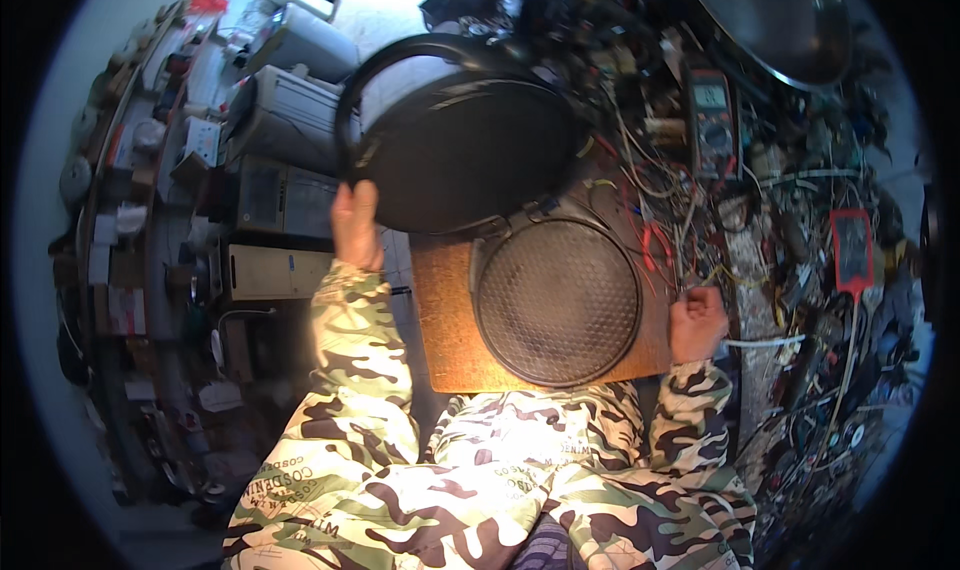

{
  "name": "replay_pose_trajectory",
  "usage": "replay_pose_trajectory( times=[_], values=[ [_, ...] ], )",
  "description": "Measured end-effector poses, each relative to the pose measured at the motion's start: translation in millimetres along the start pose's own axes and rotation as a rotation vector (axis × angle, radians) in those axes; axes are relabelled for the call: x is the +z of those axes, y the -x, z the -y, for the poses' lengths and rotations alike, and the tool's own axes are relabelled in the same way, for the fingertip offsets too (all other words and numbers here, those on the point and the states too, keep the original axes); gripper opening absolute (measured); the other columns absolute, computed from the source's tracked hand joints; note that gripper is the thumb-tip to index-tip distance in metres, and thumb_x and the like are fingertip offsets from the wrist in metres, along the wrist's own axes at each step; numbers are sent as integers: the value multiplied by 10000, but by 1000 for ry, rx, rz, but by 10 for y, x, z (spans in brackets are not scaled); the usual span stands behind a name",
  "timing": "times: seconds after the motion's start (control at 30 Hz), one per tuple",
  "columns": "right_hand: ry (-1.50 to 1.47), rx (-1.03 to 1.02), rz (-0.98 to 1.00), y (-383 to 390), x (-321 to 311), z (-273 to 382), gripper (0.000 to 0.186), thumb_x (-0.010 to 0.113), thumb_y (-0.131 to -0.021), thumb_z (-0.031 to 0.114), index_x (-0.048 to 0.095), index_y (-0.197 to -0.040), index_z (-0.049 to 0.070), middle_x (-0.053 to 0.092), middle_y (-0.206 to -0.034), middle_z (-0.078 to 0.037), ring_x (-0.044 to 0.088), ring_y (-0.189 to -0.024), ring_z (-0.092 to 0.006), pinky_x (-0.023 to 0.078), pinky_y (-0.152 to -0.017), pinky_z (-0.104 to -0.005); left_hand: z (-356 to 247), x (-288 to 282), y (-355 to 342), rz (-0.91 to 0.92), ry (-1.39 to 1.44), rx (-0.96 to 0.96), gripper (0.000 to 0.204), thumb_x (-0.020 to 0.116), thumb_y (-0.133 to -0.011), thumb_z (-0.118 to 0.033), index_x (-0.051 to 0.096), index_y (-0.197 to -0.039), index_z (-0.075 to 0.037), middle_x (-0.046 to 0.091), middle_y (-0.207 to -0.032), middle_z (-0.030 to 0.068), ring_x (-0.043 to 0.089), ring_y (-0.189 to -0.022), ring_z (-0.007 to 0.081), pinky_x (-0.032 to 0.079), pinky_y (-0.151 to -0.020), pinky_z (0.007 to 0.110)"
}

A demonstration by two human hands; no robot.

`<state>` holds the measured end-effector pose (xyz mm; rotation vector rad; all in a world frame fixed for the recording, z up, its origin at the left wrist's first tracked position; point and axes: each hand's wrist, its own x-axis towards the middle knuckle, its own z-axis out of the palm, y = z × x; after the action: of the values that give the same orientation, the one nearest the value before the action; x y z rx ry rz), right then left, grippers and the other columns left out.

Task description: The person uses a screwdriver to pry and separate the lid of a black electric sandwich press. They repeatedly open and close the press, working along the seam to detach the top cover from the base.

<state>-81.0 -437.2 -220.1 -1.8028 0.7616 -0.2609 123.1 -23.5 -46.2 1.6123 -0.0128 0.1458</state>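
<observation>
A round electric griddle stands hinged open on a wooden board in front of me. Its lower plate (560,305) lies flat and has a honeycomb-like pattern. The raised lid (470,155) has a smooth black plate, with a black outer ring partly apart from it at the far left. At the lid's left edge, my left hand (357,225) is closed around the rim. My right hand (698,325) is closed beside the board's right edge, near loose wires; what it holds, if anything, I cannot make out.
Red-handled pliers (655,246) lie right of the griddle on the wooden board (445,315). Beyond are a multimeter (712,120), tangled wires and a metal pan (790,25). A red fly swatter (853,250) is far right. Cabinets (275,270) and loaded shelves line the left.
</observation>
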Motion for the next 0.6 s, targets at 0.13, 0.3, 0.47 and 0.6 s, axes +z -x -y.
replay_pose_trajectory(
  times=[0.13,0.3,0.47,0.6],
  values=[
    [-510,16,334,298,630,1181,172,705,-876,-41,702,-1047,-23,705,-832,-67,711,-759,-144,580,-672,-257,-44,75,7,84,101,-1,484,709,-976,-301,564,-1338,-15,645,-1287,66,584,-1170,144,435,-1048,316],
    [-733,-105,481,616,1342,2371,124,739,-878,-47,721,-1001,-51,716,-893,-91,705,-746,-131,593,-689,-243,-47,106,-56,139,121,-66,482,726,-961,-347,588,-1286,-20,660,-1210,47,589,-1081,120,464,-975,291],
    [-690,-456,316,612,1932,2864,129,770,-847,-47,742,-972,-35,711,-908,-64,639,-719,-95,504,-655,-209,-65,76,-75,151,114,-63,490,727,-955,-381,598,-1256,-17,668,-1150,42,584,-1020,102,475,-920,282],
    [-540,-677,122,549,2117,3088,112,763,-823,-36,743,-930,-8,682,-871,-91,661,-773,-168,515,-694,-263,-98,97,-82,158,80,-39,490,723,-954,-402,612,-1229,-11,677,-1122,43,590,-995,105,485,-899,288]
  ],
)
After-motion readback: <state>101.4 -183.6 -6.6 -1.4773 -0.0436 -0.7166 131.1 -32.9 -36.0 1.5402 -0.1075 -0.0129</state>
